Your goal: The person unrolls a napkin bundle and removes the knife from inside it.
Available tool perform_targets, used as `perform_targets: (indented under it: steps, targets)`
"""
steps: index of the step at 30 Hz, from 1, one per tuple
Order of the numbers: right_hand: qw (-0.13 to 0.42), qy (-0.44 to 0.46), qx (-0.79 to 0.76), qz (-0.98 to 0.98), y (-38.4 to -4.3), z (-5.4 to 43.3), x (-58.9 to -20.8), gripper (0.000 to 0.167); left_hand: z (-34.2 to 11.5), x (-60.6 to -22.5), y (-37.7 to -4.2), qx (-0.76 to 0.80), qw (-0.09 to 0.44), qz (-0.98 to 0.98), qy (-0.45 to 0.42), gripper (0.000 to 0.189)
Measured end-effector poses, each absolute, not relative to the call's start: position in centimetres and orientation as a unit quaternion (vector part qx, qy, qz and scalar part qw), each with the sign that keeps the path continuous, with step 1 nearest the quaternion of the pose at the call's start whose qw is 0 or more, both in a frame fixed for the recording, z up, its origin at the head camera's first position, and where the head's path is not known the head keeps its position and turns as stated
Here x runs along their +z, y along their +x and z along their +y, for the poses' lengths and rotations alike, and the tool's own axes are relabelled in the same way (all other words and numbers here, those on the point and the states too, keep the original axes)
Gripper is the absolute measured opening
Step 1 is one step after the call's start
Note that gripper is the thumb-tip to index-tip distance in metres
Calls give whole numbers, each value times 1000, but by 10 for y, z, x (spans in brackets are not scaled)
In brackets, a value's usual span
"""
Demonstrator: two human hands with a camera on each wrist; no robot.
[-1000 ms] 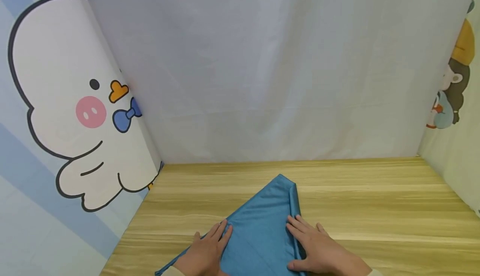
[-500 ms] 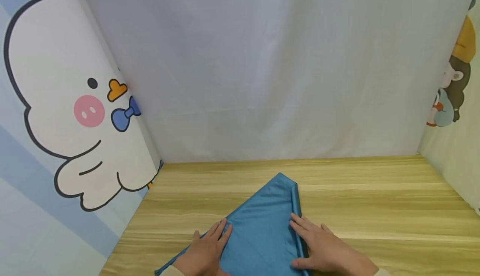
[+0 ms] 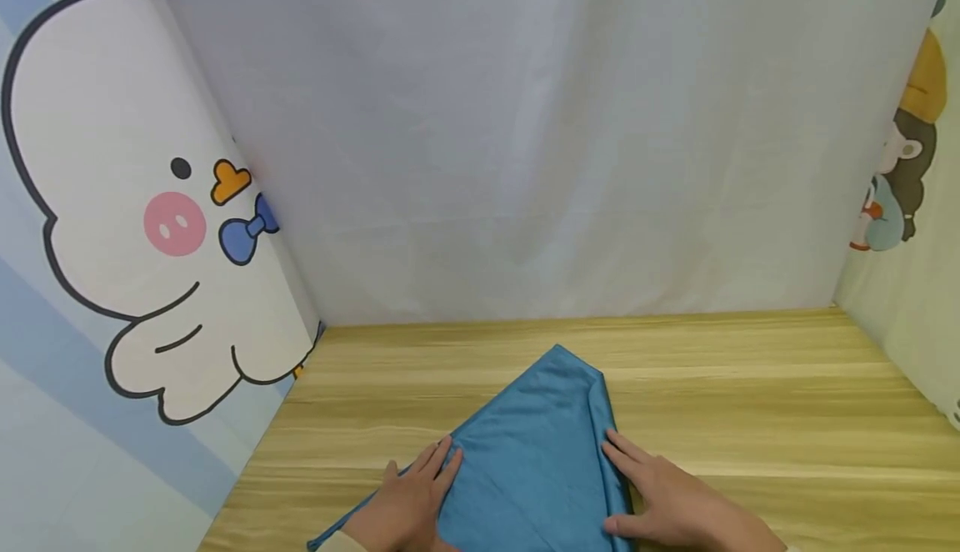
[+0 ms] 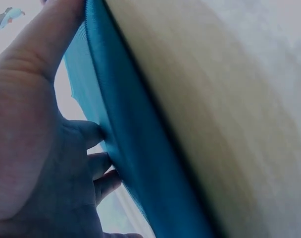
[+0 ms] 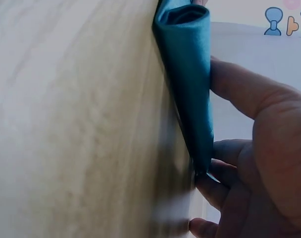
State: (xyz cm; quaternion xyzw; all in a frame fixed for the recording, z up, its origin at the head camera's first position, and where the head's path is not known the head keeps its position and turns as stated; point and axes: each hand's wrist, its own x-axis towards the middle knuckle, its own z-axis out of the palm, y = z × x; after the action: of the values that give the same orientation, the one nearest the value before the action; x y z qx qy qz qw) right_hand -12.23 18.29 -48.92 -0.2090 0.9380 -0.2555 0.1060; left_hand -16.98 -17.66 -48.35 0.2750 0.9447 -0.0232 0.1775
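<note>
A blue cloth (image 3: pixel 525 460) lies on the wooden table, its far end coming to a blunt corner. Along its right side runs a rolled edge (image 3: pixel 602 419), whose spiral end shows in the right wrist view as a rolled cloth edge (image 5: pixel 190 74). My left hand (image 3: pixel 405 498) rests on the cloth's slanting left edge with fingers extended. In the left wrist view the thumb of that hand (image 4: pixel 31 129) lies along the cloth. My right hand (image 3: pixel 671 494) touches the rolled edge with fingertips and thumb, fingers fairly straight.
The wood-grain table (image 3: pixel 750 402) ends at a pale hanging curtain (image 3: pixel 525 143) at the back. A side sheet with a printed cartoon bird (image 3: pixel 112 202) stands at the left. Another printed sheet (image 3: pixel 915 285) borders the right side.
My right hand has moved to the right, and the cloth's rolled edge has shifted right with it, leaving the flat part wider. The left hand stays in place.
</note>
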Motion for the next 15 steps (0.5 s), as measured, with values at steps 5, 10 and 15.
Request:
perform_targets:
  steps: [5,10,15]
  targets:
    - [85,-220,-241,941,-123,183,-490,97,-179,-481,-168,-15,160,951,265,118]
    - [70,-235,-242,939,-119,182,-488,92,-174,-480,-160,-30,143,956,254,113]
    - [75,-248,-258,931,-114,177,-483,91,-166,-484,-146,-26,140,956,255,103]
